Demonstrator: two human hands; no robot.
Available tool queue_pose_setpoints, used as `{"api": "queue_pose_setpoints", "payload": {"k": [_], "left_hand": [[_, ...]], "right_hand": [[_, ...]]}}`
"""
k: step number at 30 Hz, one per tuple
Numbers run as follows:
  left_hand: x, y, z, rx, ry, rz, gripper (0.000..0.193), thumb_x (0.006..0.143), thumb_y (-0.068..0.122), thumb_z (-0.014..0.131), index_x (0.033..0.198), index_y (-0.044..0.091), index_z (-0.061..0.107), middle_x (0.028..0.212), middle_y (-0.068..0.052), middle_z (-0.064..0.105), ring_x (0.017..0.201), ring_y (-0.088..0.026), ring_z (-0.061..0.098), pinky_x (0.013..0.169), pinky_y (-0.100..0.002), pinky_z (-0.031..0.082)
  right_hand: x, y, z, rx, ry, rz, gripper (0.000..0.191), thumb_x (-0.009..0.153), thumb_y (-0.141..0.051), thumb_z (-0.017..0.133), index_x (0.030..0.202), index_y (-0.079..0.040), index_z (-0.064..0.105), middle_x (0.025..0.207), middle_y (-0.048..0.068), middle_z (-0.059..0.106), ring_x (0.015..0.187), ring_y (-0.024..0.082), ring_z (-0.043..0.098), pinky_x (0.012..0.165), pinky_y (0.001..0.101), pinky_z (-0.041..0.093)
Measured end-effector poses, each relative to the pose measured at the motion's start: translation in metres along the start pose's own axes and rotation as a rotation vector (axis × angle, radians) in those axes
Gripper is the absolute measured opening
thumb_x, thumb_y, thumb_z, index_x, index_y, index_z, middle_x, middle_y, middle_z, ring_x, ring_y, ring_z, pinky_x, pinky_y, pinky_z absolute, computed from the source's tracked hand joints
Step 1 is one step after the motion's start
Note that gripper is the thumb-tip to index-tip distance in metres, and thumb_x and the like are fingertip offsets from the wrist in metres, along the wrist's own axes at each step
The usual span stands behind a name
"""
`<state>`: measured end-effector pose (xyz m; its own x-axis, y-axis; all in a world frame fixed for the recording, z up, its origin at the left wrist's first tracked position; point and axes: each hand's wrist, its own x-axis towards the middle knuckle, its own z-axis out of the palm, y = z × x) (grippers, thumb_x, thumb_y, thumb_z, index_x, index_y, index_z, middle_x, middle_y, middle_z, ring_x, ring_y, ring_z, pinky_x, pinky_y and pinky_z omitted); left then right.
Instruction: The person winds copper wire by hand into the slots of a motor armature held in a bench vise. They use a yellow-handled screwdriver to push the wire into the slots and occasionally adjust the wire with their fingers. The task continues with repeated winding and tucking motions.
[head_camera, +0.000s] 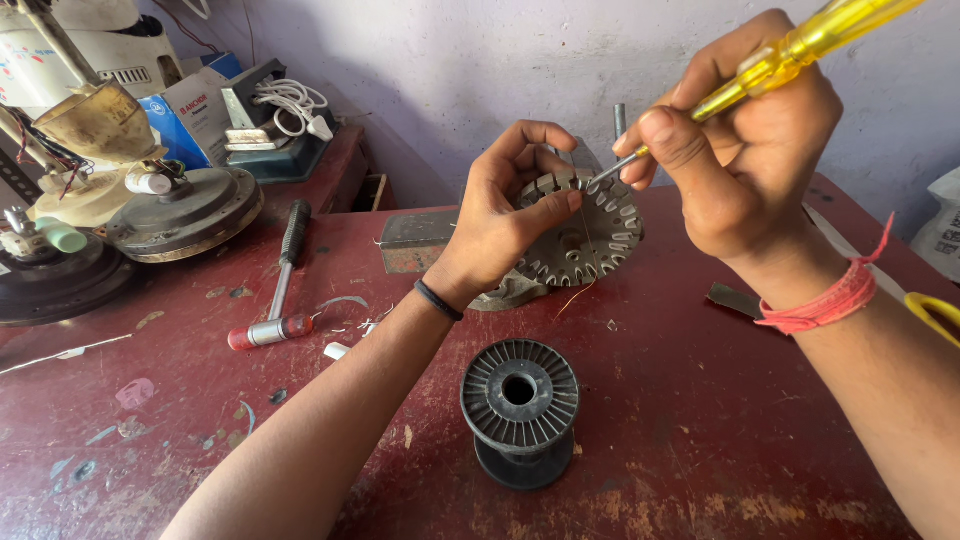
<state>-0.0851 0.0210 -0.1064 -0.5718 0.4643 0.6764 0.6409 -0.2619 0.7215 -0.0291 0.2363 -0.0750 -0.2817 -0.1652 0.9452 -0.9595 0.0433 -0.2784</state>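
Fingers first: our left hand (510, 215) curls its thumb and fingers tight around the rim of the slotted metal stator core (585, 235), thumb pressed on the near face, holding it tilted up on edge. Our right hand (745, 150) pinches the yellow-handled screwdriver (790, 50) like a pen, fingers closed on the shaft end of the handle, and the tip meets a slot at the top of the core.

Nearest to us, toward the near edge of the red table (700, 430), stands the empty black plastic spool (520, 405), upright and apart from both hands. Beyond it, about mid-table, the core rests with its lower edge on or just above the surface; we cannot tell which. A thin strand of wire (575, 295) trails down from it.

To do this well, we judge that the left grip should stay firm so the core does not turn under the tool's push. We keep the blade in line with the slot, press lightly, and let the tip slide rather than dig, since a slip could scrape the slot lining or jab the thumb just beside it.

Left of the core lies a hammer with a red grip (275, 300). At the far left corner sit fan motor parts (185, 210) and a coiled white cable (290, 105).
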Motion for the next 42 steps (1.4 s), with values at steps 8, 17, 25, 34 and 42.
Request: {"api": "queue_pose_setpoints", "payload": {"k": [8, 17, 25, 34, 42], "left_hand": [[-0.002, -0.003, 0.000, 0.000, -0.003, 0.012, 0.040, 0.093, -0.005, 0.074, 0.128, 0.002, 0.055, 0.101, -0.003, 0.062, 0.096, -0.010, 0.062, 0.087, -0.025, 0.056], [0.000, -0.001, 0.002, -0.038, -0.002, 0.016, 0.047, 0.093, -0.008, 0.072, 0.134, 0.003, 0.052, 0.110, -0.007, 0.065, 0.105, -0.013, 0.064, 0.095, -0.028, 0.057], [-0.001, -0.002, 0.002, -0.042, 0.001, -0.018, 0.047, 0.092, -0.006, 0.073, 0.133, 0.003, 0.051, 0.110, -0.007, 0.065, 0.104, -0.013, 0.065, 0.094, -0.028, 0.057], [-0.001, -0.005, -0.001, -0.014, -0.006, 0.023, 0.046, 0.093, -0.005, 0.074, 0.133, 0.002, 0.053, 0.109, -0.006, 0.064, 0.106, -0.012, 0.063, 0.097, -0.028, 0.056], [-0.001, -0.005, -0.001, -0.061, 0.007, -0.016, 0.042, 0.092, -0.005, 0.074, 0.129, 0.001, 0.055, 0.106, -0.005, 0.066, 0.101, -0.012, 0.066, 0.093, -0.027, 0.057]], "right_hand": [[0.004, -0.006, 0.008, -0.057, 0.023, 0.101, 0.023, 0.109, -0.013, 0.062, 0.104, -0.001, 0.043, 0.078, 0.009, 0.059, 0.060, 0.012, 0.064, 0.053, 0.0213, 0.055], [0.009, -0.009, 0.004, -0.046, -0.004, 0.115, 0.024, 0.110, -0.015, 0.062, 0.102, -0.001, 0.045, 0.077, 0.009, 0.060, 0.057, 0.010, 0.063, 0.050, 0.0207, 0.052], [0.013, -0.016, 0.005, -0.058, 0.003, 0.111, 0.023, 0.110, -0.014, 0.065, 0.107, 0.000, 0.046, 0.082, 0.010, 0.062, 0.060, 0.010, 0.065, 0.052, 0.0213, 0.054], [0.020, -0.022, 0.012, -0.259, -0.072, 0.152, 0.022, 0.106, -0.013, 0.063, 0.105, 0.002, 0.046, 0.078, 0.009, 0.062, 0.061, 0.010, 0.063, 0.053, 0.0223, 0.052], [0.014, -0.021, 0.015, -0.315, -0.068, 0.113, 0.024, 0.112, -0.014, 0.062, 0.105, 0.002, 0.046, 0.075, 0.008, 0.060, 0.056, 0.009, 0.062, 0.049, 0.0201, 0.050]]}}
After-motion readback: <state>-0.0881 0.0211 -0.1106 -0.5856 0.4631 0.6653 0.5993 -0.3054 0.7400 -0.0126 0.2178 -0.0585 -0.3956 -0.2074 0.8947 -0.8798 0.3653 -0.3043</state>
